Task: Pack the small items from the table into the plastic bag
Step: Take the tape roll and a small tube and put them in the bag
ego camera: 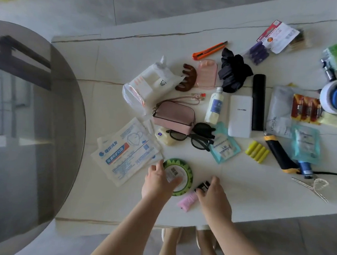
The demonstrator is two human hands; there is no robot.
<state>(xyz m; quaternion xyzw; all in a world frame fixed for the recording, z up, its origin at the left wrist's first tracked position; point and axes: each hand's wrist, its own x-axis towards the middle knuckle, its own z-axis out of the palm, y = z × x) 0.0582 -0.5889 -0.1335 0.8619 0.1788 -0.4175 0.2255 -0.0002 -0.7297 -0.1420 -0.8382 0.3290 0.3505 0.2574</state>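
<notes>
The step in hand appears to be gathering the two nearest items from the table [238, 190] front edge. No plastic bag shows in view, so where it lies cannot be told.

The left hand [158, 181] lies over the near-left rim of the green tape roll [178, 176], fingers spread and bent around the rim, thumb toward the centre label. Whether the roll is lifted or flat on the table cannot be told. To do this well, in my judgement, the grip should close across the ring's wall, not on the label, and the roll should come straight up so that it does not drag the mask packets [126, 150] just beside it on the left.

The right hand [212, 193] curls its fingers around a small black object [202, 185], pinching it; what the object is cannot be made out. It should come up clear of the pink tube [187, 201], which lies touching or just beside it.

The tape roll is a flat ring with a green zigzag edge and a white barcode label in its centre. The pink tube is short and soft-looking.
</notes>
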